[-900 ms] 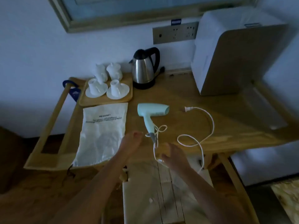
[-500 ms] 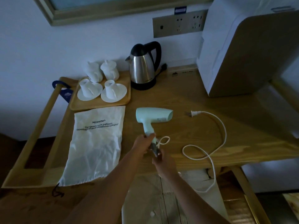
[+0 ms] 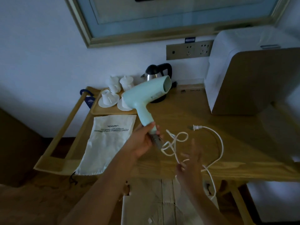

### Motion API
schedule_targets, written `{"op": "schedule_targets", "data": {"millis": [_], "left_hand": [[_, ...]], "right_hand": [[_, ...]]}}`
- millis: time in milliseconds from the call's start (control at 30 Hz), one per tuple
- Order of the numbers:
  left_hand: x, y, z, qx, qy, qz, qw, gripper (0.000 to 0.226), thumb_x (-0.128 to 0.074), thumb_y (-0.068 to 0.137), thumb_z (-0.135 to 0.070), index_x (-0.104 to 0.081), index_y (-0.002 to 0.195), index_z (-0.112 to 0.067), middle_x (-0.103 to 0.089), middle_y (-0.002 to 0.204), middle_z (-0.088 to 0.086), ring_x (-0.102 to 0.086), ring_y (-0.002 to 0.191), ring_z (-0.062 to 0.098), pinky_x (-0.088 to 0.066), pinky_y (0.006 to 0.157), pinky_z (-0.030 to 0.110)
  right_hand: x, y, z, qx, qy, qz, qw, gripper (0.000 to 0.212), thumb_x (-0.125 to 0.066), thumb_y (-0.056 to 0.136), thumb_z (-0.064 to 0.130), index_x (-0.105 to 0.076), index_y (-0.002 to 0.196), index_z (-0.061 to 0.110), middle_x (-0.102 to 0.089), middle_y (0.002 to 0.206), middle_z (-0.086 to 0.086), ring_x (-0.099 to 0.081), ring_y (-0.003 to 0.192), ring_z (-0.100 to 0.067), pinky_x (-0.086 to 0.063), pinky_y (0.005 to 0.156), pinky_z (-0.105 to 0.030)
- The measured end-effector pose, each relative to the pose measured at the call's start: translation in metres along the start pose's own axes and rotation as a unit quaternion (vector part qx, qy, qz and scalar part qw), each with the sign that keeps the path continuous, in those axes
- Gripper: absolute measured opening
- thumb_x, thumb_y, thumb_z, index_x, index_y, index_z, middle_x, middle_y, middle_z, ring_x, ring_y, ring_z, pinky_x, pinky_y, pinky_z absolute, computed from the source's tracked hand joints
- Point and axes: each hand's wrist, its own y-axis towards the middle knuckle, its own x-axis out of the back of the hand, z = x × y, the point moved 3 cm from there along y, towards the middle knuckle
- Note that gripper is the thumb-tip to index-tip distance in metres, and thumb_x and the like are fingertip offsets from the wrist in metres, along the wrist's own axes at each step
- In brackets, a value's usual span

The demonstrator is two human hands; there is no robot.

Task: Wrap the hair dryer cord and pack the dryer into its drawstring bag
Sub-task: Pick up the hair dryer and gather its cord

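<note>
A pale mint hair dryer [image 3: 146, 96] is lifted above the wooden table, nozzle pointing up and to the right. My left hand [image 3: 142, 142] is shut around the bottom of its handle. Its white cord [image 3: 220, 143] hangs from the handle in loose loops and trails over the table to the plug [image 3: 194, 127]. My right hand [image 3: 190, 166] is blurred, fingers spread, with a stretch of the cord running through them. The white drawstring bag [image 3: 105, 143] lies flat on the table to the left, its printed text upside down and its dark drawstring dangling off the front edge.
A wooden tray [image 3: 103, 110] with white cups stands behind the bag, a steel kettle [image 3: 155, 73] beside it. A large white and tan appliance [image 3: 253, 70] fills the back right. Wall sockets [image 3: 190, 49] sit above the table [image 3: 243, 135]. A pale box [image 3: 162, 205] is below the front edge.
My left hand has gripped the dryer's handle and lifted it off the table, tilting the nozzle upward. My right hand moved right along the cord, which now hangs in loops.
</note>
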Motion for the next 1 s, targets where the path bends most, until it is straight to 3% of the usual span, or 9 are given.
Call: {"op": "schedule_targets", "data": {"millis": [100,167,233,367,433,600,767,900,1000], "left_hand": [[-0.018,-0.031,-0.018,-0.05,-0.001,0.009,0.999,0.025,-0.053,0.079,-0.002,-0.042,0.098,-0.012,-0.054,0.065,0.004,-0.044,0.045,0.008,-0.043,0.042,0.022],[-0.026,-0.051,-0.022,-0.068,0.031,0.0,0.997,0.019,-0.05,0.082,-0.004,-0.04,0.097,-0.013,-0.049,0.061,0.002,-0.038,0.041,0.007,-0.036,0.038,0.019],[-0.035,-0.068,-0.02,-0.066,0.062,-0.012,0.996,0.017,-0.052,0.086,-0.022,-0.041,0.096,-0.014,-0.045,0.057,0.001,-0.031,0.038,0.007,-0.029,0.036,0.018],[-0.055,-0.093,-0.019,-0.072,0.056,-0.003,0.996,0.038,-0.051,0.085,-0.051,-0.044,0.092,-0.014,-0.043,0.054,0.0,-0.027,0.035,0.007,-0.025,0.033,0.018],[-0.064,-0.103,-0.026,-0.086,0.031,0.022,0.996,0.038,-0.053,0.081,-0.05,-0.043,0.089,-0.014,-0.042,0.055,-0.001,-0.028,0.034,0.006,-0.027,0.032,0.017],[-0.066,-0.117,-0.064,-0.141,0.007,0.046,0.989,0.034,-0.04,0.092,-0.05,-0.045,0.087,-0.016,-0.042,0.056,-0.002,-0.029,0.035,0.006,-0.025,0.034,0.017],[-0.044,-0.127,-0.089,-0.162,0.008,0.051,0.985,0.038,-0.034,0.095,-0.051,-0.05,0.085,-0.018,-0.045,0.056,-0.001,-0.031,0.038,0.008,-0.025,0.039,0.02],[-0.028,-0.133,-0.111,-0.189,-0.023,0.026,0.981,0.037,-0.036,0.094,-0.05,-0.049,0.081,-0.017,-0.045,0.055,-0.001,-0.031,0.038,0.01,-0.026,0.039,0.02],[-0.017,-0.134,-0.123,-0.205,-0.043,0.017,0.978,0.037,-0.037,0.093,-0.049,-0.047,0.078,-0.017,-0.045,0.055,-0.001,-0.031,0.038,0.01,-0.029,0.039,0.019]], "right_hand": [[0.015,0.002,0.025,0.085,-0.06,0.061,0.993,0.118,-0.077,0.064,0.002,0.002,0.141,0.045,-0.008,0.155,-0.011,-0.015,0.141,-0.031,-0.035,0.101,-0.037],[0.019,-0.007,0.048,0.222,-0.126,0.09,0.963,0.101,-0.08,0.059,0.017,-0.026,0.142,0.027,-0.023,0.151,-0.008,-0.013,0.142,-0.032,-0.019,0.11,-0.043],[0.018,-0.02,0.068,0.286,-0.077,0.144,0.944,0.064,-0.077,0.063,0.026,-0.055,0.123,0.021,-0.044,0.139,0.0,-0.029,0.137,-0.029,-0.023,0.111,-0.044],[0.014,-0.037,0.086,0.163,0.037,0.292,0.942,0.011,-0.072,0.074,0.027,-0.062,0.078,0.024,-0.064,0.089,0.014,-0.058,0.091,-0.006,-0.047,0.086,-0.036],[0.016,-0.038,0.089,0.13,0.091,0.302,0.94,0.02,-0.069,0.077,0.018,-0.054,0.065,0.017,-0.054,0.064,0.011,-0.049,0.064,-0.001,-0.042,0.066,-0.027],[0.033,-0.034,0.074,0.081,0.091,0.281,0.952,0.031,-0.063,0.08,0.006,-0.047,0.063,0.028,-0.045,0.057,0.011,-0.042,0.052,0.001,-0.035,0.054,-0.015],[0.047,-0.019,0.063,0.114,-0.032,0.141,0.983,0.02,-0.066,0.074,0.001,-0.059,0.077,0.019,-0.05,0.1,0.001,-0.048,0.093,-0.01,-0.043,0.072,-0.017],[0.055,-0.019,0.049,0.084,-0.157,0.072,0.981,0.017,-0.064,0.08,0.012,-0.06,0.085,0.028,-0.058,0.085,0.005,-0.05,0.065,-0.002,-0.034,0.053,-0.012],[0.066,-0.01,0.047,0.041,-0.082,0.037,0.995,0.021,-0.068,0.079,0.009,-0.061,0.074,0.027,-0.059,0.066,0.012,-0.05,0.055,-0.001,-0.034,0.047,-0.009]]}}
